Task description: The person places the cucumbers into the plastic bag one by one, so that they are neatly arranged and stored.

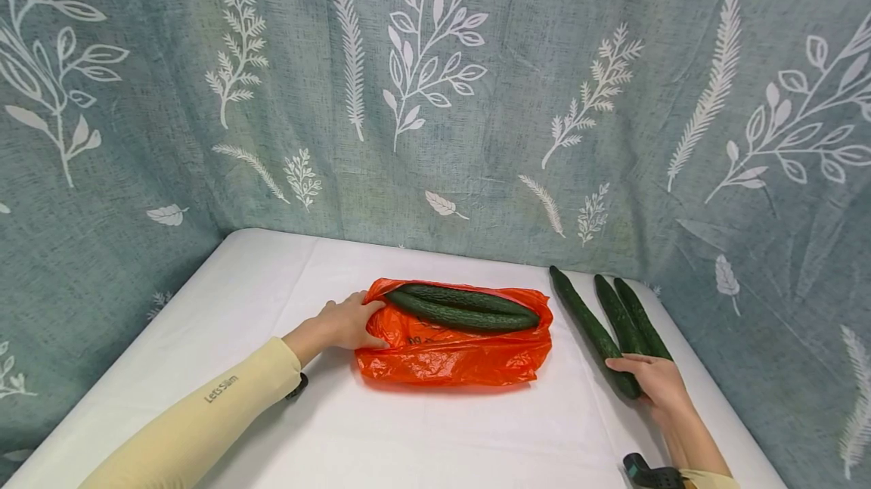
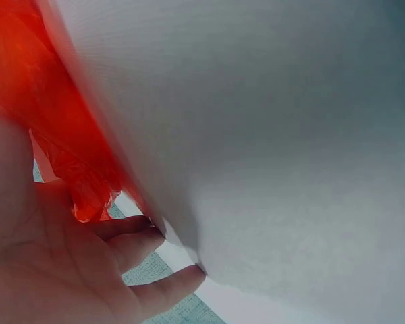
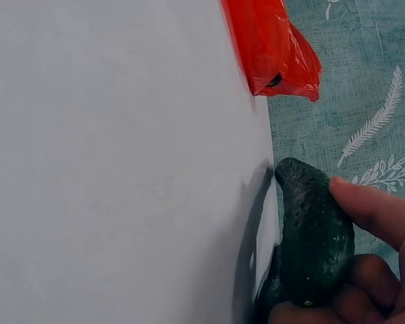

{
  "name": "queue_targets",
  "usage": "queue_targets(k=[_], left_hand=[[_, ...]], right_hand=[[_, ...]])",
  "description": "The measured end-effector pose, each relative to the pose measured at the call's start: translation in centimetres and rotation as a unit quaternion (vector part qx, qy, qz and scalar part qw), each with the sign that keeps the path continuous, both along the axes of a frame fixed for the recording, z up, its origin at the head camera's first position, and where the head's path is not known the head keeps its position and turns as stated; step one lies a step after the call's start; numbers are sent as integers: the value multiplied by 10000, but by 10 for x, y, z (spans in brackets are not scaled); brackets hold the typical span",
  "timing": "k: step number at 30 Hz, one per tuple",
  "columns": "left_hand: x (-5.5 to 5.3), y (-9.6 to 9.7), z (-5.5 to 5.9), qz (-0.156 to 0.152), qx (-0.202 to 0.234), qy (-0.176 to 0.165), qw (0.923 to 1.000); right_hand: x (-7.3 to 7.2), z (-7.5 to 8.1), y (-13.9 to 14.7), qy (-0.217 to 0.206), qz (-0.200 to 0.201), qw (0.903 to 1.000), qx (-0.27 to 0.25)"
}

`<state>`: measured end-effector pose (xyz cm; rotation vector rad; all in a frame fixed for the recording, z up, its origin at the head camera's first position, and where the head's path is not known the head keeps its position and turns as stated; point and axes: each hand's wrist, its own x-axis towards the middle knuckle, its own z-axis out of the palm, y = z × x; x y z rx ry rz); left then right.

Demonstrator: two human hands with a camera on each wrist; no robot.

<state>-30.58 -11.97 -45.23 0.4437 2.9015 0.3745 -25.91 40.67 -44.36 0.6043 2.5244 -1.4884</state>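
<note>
The left end of the red plastic bag [image 1: 449,368] is touched by the left hand [image 1: 345,323], its fingers spread rather than closed; if the thin rim is bumped, it could be folded inward. Two cucumbers [image 1: 466,314] are held side by side inside the bag. The near end of a long cucumber [image 1: 587,321] is clamped between thumb and fingers of the right hand [image 1: 653,382]; gripped so far from its tip, it could be swung into the two loose cucumbers [image 1: 616,315], which could be rolled over the nearby right edge. Ample room is offered on the white tabletop [image 1: 422,436] leftward and in front, less between bag and long cucumber; the far edge is bounded by the curtain [image 1: 476,187].
</note>
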Motion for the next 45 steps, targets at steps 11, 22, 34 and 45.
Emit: queue_targets(k=[11, 22, 34, 45], left_hand=[[1, 0, 2, 7, -25, -17, 10000], [0, -1, 6, -1, -60, 29, 10000], [3, 0, 6, -15, -23, -35, 10000], [0, -1, 2, -60, -44, 27, 10000]], right_hand=[[-3, -3, -5, -210, 577, 9963, 597], [-13, 4, -14, -286, 785, 9878, 1316], [-12, -2, -19, -341, 632, 9837, 1647], [-15, -4, -13, -336, 488, 9927, 1054]])
